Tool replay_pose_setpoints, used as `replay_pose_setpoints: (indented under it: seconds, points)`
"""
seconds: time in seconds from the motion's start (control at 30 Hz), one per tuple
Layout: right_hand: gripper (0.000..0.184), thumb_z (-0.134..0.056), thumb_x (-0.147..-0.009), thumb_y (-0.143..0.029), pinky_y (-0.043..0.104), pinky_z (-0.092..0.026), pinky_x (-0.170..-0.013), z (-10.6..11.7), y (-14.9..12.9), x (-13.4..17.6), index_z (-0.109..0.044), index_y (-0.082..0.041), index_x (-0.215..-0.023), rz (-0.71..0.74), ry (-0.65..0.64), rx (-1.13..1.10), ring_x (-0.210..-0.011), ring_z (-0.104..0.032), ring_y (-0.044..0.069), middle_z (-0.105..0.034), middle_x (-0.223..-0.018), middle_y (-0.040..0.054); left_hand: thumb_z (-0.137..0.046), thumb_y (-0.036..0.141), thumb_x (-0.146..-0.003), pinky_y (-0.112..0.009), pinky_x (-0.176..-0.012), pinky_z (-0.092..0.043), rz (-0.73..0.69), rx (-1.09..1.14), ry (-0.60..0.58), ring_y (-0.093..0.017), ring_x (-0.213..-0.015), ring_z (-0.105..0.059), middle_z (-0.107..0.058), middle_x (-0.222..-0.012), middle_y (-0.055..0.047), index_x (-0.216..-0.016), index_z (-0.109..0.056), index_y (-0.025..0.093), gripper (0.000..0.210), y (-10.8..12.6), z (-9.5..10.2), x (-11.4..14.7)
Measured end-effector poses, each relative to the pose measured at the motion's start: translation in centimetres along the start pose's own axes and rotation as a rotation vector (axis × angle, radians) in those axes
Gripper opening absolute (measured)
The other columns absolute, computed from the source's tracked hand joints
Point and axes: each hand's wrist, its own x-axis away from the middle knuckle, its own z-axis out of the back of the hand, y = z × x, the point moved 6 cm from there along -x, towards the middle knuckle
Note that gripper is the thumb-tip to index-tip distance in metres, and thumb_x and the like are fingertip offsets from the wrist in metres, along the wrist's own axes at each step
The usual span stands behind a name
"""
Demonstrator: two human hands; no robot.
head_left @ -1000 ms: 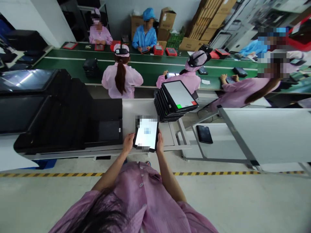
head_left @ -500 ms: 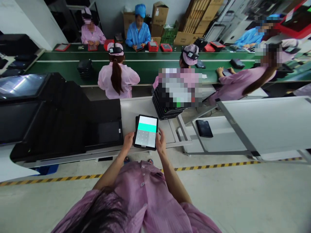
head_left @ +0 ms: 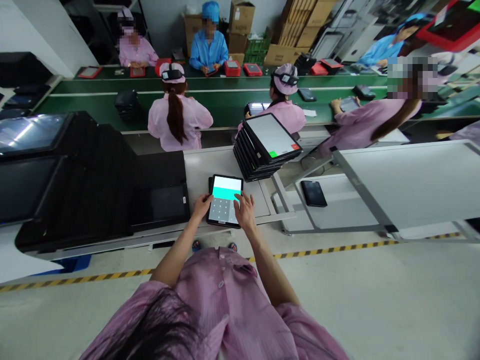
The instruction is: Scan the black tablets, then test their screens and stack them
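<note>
A black-framed tablet (head_left: 221, 210) lies on the pale table before me, its lit screen showing a white band, a turquoise band and a grey number keypad. Another dark device shows slightly from beneath its left side. My left hand (head_left: 202, 206) is closed at the tablet's left edge, gripping it with thumb and fingers. Over the right part of the screen is my right hand (head_left: 245, 212), fingers apart and holding nothing; whether a fingertip touches the glass I cannot tell. Behind the tablet leans a tall stack of tablets (head_left: 258, 162), the top one lit white with green and red corners.
Black tablets (head_left: 159, 207) are piled on the left of the table (head_left: 208, 157). One dark tablet (head_left: 313, 193) lies on a lower white shelf to the right. Several co-workers sit along the green conveyor belt (head_left: 221, 115) beyond. A white-topped frame (head_left: 412, 185) stands at right.
My right hand has moved from the tablet's right edge onto its screen. My left hand has closed on the left edge. The view has shifted slightly.
</note>
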Motion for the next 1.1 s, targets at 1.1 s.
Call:
replay_pose_setpoints:
  seconds: [1.1]
  points:
    - [0.048,-0.043,-0.116,-0.048,0.079,-0.013,-0.135,-0.5,-0.5,0.1,-0.065,-0.018,-0.147,-0.094,0.034,0.017,-0.151,-0.059,0.035,-0.08,-0.133,0.0188,-0.066,0.054,-0.097,-0.043,-0.108,-0.052,-0.053,-0.065,0.06,-0.032,-0.113,-0.074,-0.084,-0.111,-0.012,-0.094,-0.082,0.021,0.036,-0.5,0.1,0.2]
